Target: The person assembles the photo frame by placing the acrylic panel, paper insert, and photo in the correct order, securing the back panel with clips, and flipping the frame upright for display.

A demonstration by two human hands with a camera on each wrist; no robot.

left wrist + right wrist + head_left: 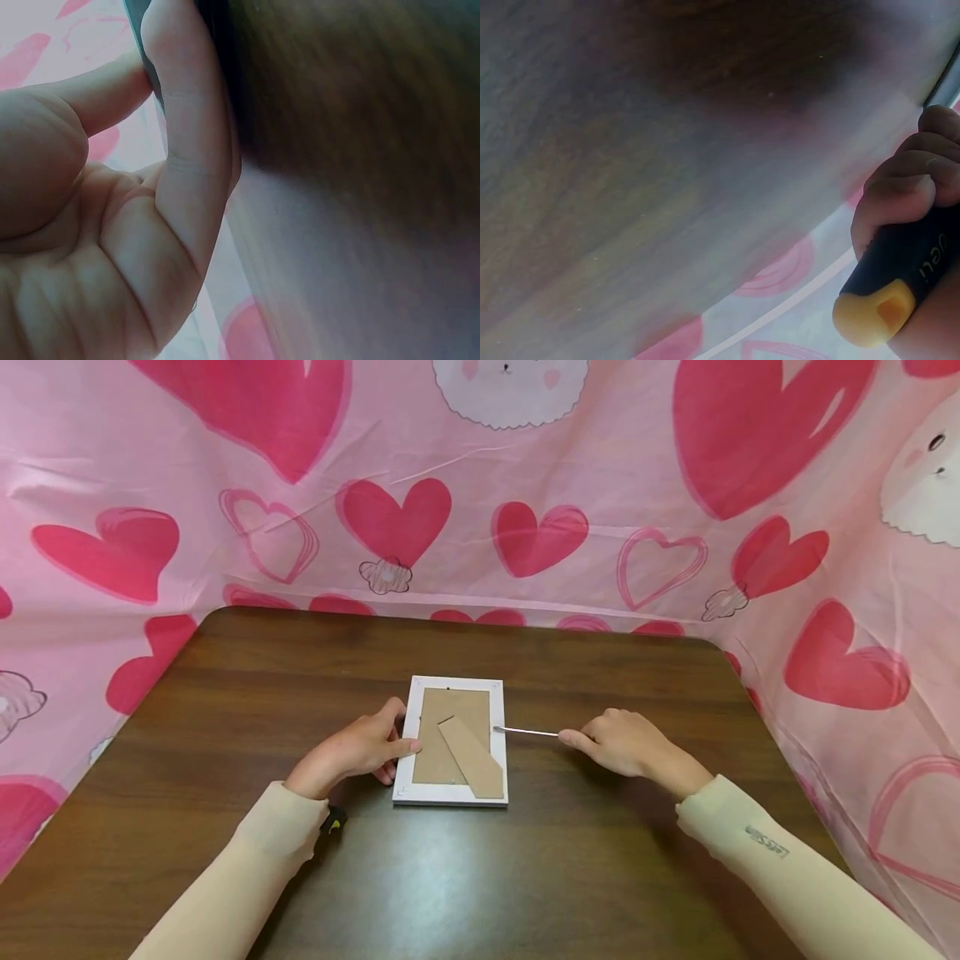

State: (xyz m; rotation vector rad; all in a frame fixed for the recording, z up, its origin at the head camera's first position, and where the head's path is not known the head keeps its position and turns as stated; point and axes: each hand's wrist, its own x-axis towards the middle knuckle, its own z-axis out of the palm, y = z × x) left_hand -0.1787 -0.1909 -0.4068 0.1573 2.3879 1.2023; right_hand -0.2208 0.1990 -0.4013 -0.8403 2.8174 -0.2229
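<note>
A white picture frame (406,777) lies back side up on the table, its brown backing board (435,760) and slanted easel stand (472,756) showing. My left hand (360,745) grips the frame's left edge, thumb on top and fingers at the side and underneath; in the left wrist view the left hand (150,202) has its fingers against the dark edge. In my right hand (626,742) is a screwdriver (528,732), its shaft pointing left and its tip at the frame's right border beside the board. The right wrist view shows fingers curled round the screwdriver's black-and-yellow handle (900,270).
The dark wooden table (585,877) reaches back to a pink curtain (465,460) printed with hearts, which also hangs at both sides. A small black object with a yellow mark (334,820) shows beside the left sleeve, mostly hidden.
</note>
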